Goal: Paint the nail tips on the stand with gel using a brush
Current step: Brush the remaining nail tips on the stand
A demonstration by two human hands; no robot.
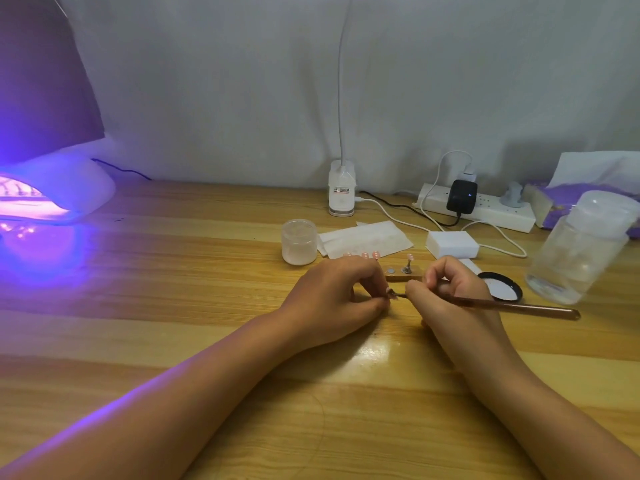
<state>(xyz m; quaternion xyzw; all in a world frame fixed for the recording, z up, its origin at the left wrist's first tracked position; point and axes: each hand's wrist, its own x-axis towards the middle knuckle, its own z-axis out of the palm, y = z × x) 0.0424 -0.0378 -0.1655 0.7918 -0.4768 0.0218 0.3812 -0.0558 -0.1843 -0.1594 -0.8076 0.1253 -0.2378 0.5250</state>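
My left hand (337, 294) pinches a small nail tip (390, 292) between thumb and fingers, low over the table. My right hand (446, 292) grips a brown brush (512, 307) like a pen, its tip touching that nail tip. Just behind my hands lies the wooden stand (403, 278). It carries one upright peg with a pink nail tip (408, 263) and a bare round magnet. More pink nail tips (363, 255) show above my left knuckles. An open black gel pot (502, 287) sits right of my right hand.
A lit UV lamp (52, 192) glows purple at far left. A frosted jar (299, 241), white wipes (363, 239), a white block (452, 244), a clear bottle (581, 247), a power strip (481, 209) with cables and a clip lamp base (342, 188) stand behind.
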